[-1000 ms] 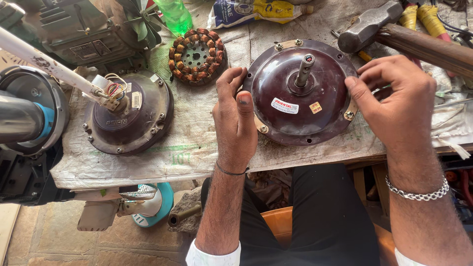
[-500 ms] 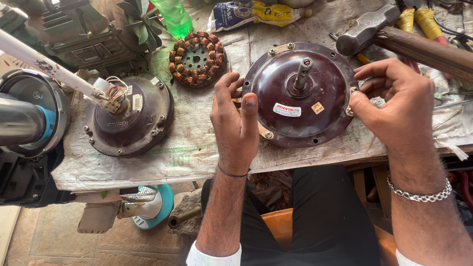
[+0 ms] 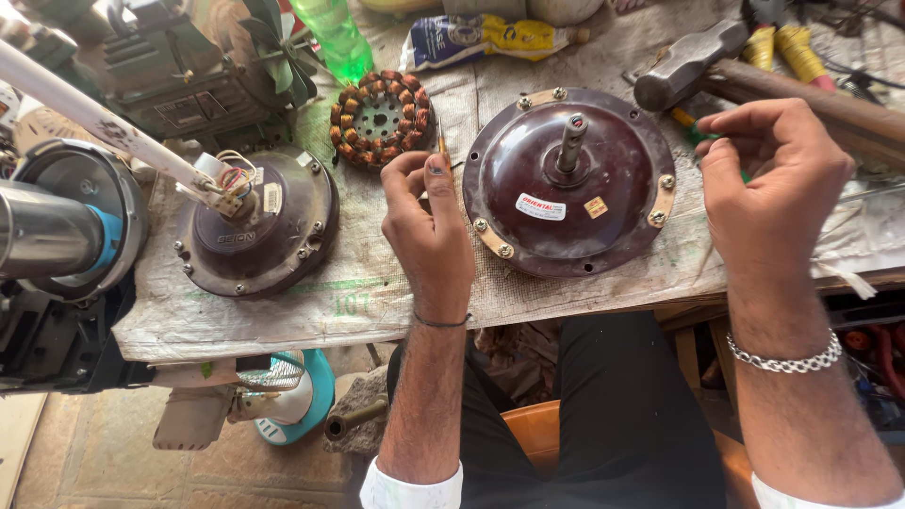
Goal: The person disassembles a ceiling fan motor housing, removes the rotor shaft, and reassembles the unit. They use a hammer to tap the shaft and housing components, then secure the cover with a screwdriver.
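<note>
At the far left, a steel cylinder (image 3: 42, 231) lies on its side, banded in blue. Right of it rests a dark, dusty motor housing (image 3: 256, 226), round and domed, with coloured wires bunched at its hub and a white rod (image 3: 94, 118) running up to the left. Farther back sits a stator (image 3: 380, 118), a ring of copper windings around a perforated metal core. All parts lie on a worn woven cloth (image 3: 377, 292) covering the bench.

The left hand (image 3: 429, 231) rests on the cloth just left of the fan motor (image 3: 568, 184), fingers curled loosely inward; whether they pinch anything cannot be told (a thin stick shows just beyond the fingertips).

The fan motor sits at bench centre, near the front edge. It is a glossy maroon dome, circular, with a short steel shaft upright at its centre, two small stickers on the shell, and brass-coloured tabs with screws around the rim.

The right hand (image 3: 773, 179) hovers just right of the motor, fingers bent and slightly spread, holding nothing. Beyond it lies a hammer (image 3: 693, 61) with a steel head and wooden handle.
</note>
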